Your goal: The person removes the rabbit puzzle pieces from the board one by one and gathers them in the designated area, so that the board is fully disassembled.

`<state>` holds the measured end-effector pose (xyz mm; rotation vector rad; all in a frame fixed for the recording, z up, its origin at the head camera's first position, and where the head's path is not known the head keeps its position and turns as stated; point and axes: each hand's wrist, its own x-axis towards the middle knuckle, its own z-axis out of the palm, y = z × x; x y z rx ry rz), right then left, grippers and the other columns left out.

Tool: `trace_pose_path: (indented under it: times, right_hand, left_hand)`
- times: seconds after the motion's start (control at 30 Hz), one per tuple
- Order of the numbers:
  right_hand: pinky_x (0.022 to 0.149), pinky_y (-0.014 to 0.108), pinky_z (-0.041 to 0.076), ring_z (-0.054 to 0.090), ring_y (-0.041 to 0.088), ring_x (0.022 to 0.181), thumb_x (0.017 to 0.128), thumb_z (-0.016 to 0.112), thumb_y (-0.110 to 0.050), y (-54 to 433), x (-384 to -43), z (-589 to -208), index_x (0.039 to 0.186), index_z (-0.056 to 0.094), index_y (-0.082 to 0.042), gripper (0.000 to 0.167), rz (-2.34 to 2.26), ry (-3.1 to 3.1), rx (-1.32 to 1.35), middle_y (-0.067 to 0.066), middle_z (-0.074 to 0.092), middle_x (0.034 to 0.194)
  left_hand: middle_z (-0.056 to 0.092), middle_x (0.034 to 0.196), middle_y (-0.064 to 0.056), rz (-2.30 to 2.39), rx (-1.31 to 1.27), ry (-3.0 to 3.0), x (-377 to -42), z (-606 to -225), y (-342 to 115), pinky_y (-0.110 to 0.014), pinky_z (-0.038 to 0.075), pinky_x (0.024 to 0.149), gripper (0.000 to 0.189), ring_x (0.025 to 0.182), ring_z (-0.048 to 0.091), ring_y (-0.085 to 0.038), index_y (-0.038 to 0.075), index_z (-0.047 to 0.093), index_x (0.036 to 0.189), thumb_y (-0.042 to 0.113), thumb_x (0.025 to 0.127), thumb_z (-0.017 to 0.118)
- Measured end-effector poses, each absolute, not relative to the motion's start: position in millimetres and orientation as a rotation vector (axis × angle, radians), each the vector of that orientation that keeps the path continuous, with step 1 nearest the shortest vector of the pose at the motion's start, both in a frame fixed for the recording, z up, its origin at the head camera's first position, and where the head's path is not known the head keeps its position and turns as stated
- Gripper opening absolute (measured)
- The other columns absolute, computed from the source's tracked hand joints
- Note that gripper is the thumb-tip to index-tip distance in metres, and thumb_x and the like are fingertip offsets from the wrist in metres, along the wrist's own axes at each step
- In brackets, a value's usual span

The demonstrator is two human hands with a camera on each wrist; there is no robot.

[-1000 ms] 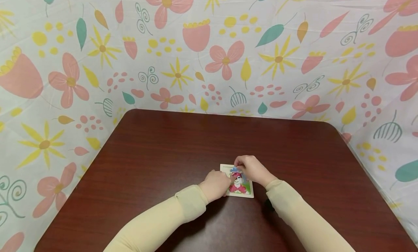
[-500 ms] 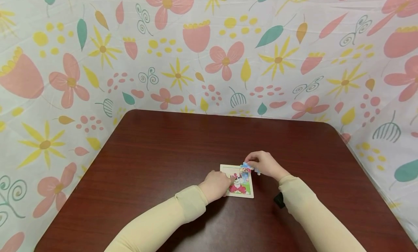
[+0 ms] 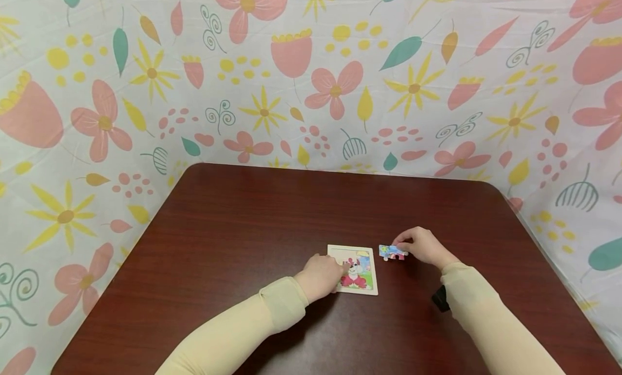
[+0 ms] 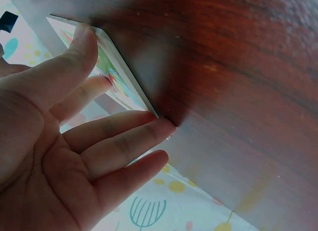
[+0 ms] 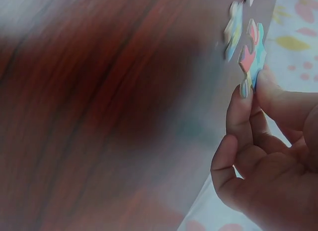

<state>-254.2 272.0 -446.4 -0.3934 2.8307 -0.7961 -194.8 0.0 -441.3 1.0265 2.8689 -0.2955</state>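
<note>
A small jigsaw puzzle in a pale tray shows a cartoon animal in pink; its upper strip looks bare apart from a yellow patch. My left hand holds the tray's left side: in the left wrist view the thumb lies at one corner, a middle finger at the other, and the index finger touches the picture. To the right, my right hand pinches a blue and pink puzzle piece between thumb and finger, low over the table. Another puzzle piece, bluish, lies beside it on the table.
The dark reddish wooden table has rounded far corners. A cloth with flowers and leaves hangs behind it and along both sides. A black object shows beneath the right wrist.
My right hand has lifted blue puzzle pieces off the upper part of the tray and carried them right, past its edge. The left hand stays put on the tray.
</note>
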Motion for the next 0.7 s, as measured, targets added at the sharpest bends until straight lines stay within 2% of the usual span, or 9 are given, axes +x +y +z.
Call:
trace_pose_path:
  times: [0.37, 0.7]
  right_hand:
    - [0.067, 0.035, 0.043, 0.052, 0.020, 0.074, 0.089, 0.061, -0.004, 293, -252, -451, 0.092, 0.071, -0.005, 0.011, -0.750, 2.859, -0.339, 0.011, 0.065, 0.092]
    - [0.068, 0.037, 0.045, 0.053, 0.023, 0.077, 0.087, 0.065, -0.007, 296, -251, -462, 0.086, 0.072, -0.007, 0.007, -0.770, 2.961, -0.231, 0.013, 0.067, 0.093]
  left_hand:
    - [0.071, 0.097, 0.006, -0.278, 1.026, 2.860, -195, -441, 0, -0.034, 0.049, 0.084, 0.056, 0.084, 0.065, -0.011, 0.032, 0.060, 0.128, 0.027, 0.075, 0.077]
    - [0.071, 0.096, 0.004, -0.264, 1.039, 2.874, -196, -444, 0, -0.034, 0.049, 0.082, 0.053, 0.085, 0.065, -0.013, 0.030, 0.060, 0.127, 0.026, 0.077, 0.076]
